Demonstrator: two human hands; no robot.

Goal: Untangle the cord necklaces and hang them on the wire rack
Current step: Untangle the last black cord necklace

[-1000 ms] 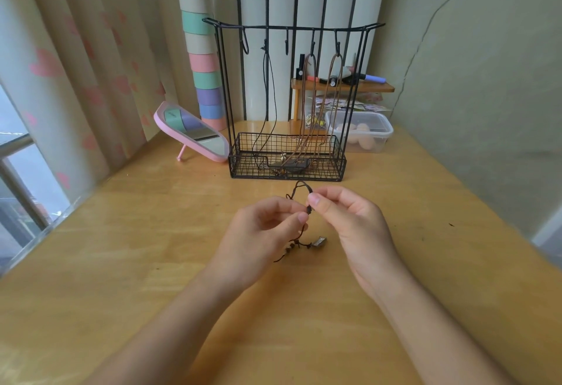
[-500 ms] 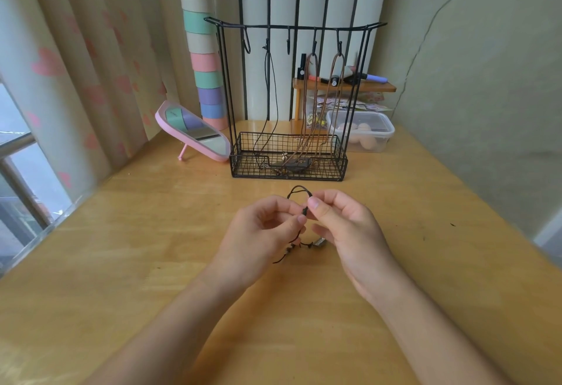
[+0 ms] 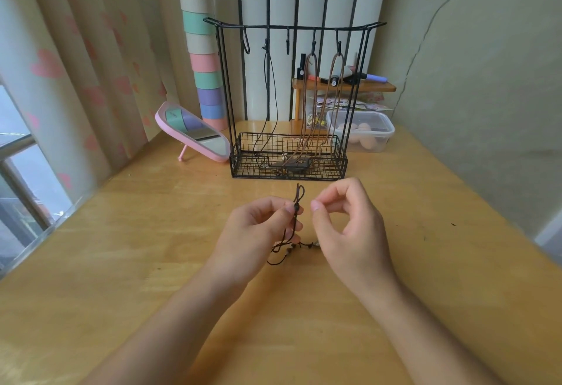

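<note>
My left hand (image 3: 255,232) pinches a black cord necklace (image 3: 296,211) near its sliding bead. A small loop of the cord stands above my fingers, and its beaded tail lies on the table below. My right hand (image 3: 346,226) hovers just right of the cord with thumb and forefinger curled together, holding nothing. Behind them stands the black wire rack (image 3: 289,153). One black cord (image 3: 269,96) and two brown cords (image 3: 322,102) hang from its hooks, with their pendants lying in the basket base.
A pink tilted mirror (image 3: 194,132) stands left of the rack. A clear lidded box (image 3: 362,132) and a small wooden shelf (image 3: 343,85) with markers sit behind the rack on the right. Curtains and a window line the left table edge.
My right hand has let go of the cord and moved slightly right. The loop, earlier bent between both hands, now stands narrow and upright above my left fingers.
</note>
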